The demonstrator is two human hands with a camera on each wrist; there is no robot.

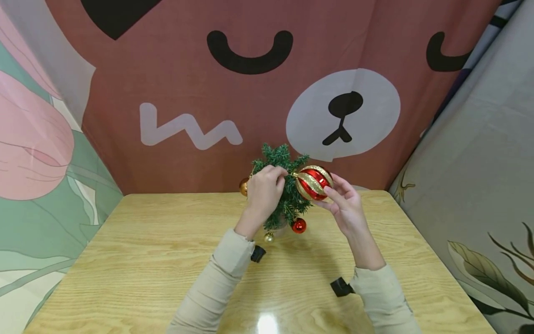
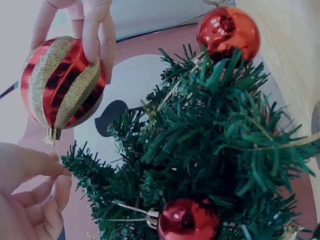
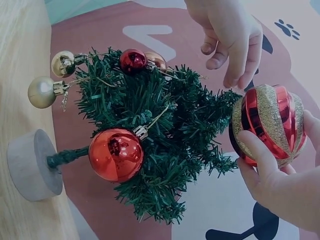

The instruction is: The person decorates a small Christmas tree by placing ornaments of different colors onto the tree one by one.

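A small artificial Christmas tree (image 1: 280,160) stands on the table, with its round grey base (image 3: 30,170) showing in the right wrist view. My right hand (image 1: 348,211) holds a large Christmas bauble (image 1: 314,183), red with gold glitter stripes, beside the tree's upper right. Fingers and thumb cup the ball from its outer end, and its gold cap (image 2: 54,134) faces the branches. My left hand (image 1: 266,188) is at the tree's upper part, thumb and forefinger pinching the bauble's thin hanging thread close to a branch tip. In the left wrist view, those fingertips (image 2: 59,167) are just below the cap.
Smaller baubles hang on the tree: a shiny red one (image 1: 299,226), a pale gold one (image 1: 269,237), an orange-gold one (image 1: 243,186) and a dark red one (image 3: 133,61). A printed cloth (image 1: 187,83) hangs behind the wooden table (image 1: 167,241). Black straps (image 1: 341,287) show near the cuffs.
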